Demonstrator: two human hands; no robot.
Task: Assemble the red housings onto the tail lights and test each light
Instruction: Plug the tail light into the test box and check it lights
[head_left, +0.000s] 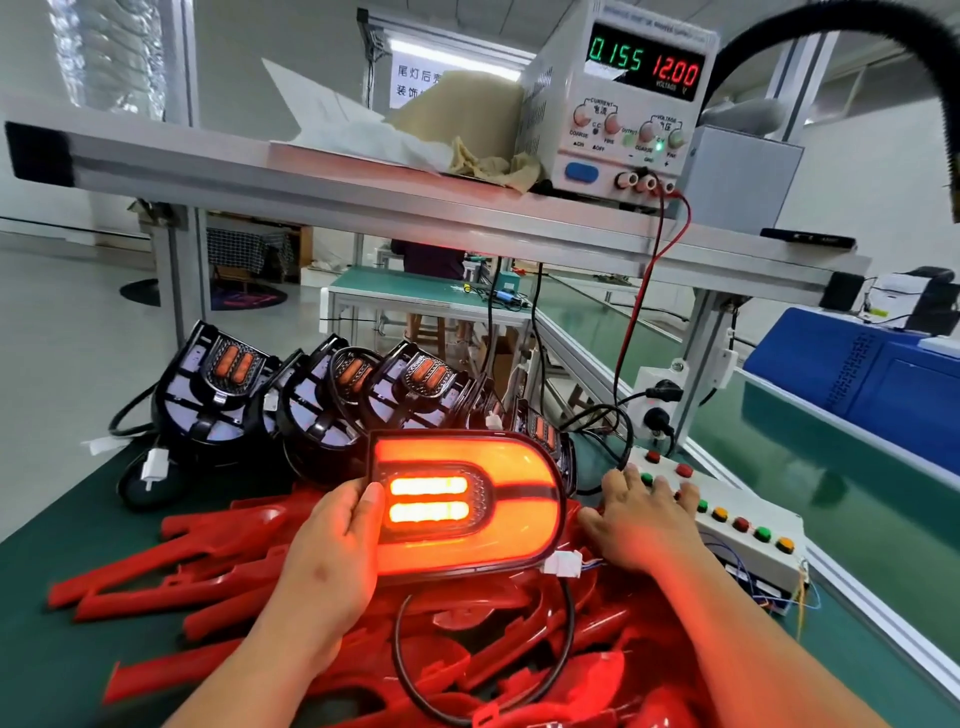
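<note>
The left grip (332, 551) pinches the lit tail light (514, 499) by its left edge, over the red housings (171, 566) on the counter (47, 639). The right grip (644, 525), fingers spread, presses the button box (748, 530). I judge the testing step is in hand; next calls for another button.

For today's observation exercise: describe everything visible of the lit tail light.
The lit tail light is a D-shaped unit with a glossy red lens in a dark rim. A U-shaped band glows orange-red around two bright horizontal bars. The left hand grips its flat end, thumb on the lens, above the red housings. A white connector and black cable sit at its lower edge.
</note>
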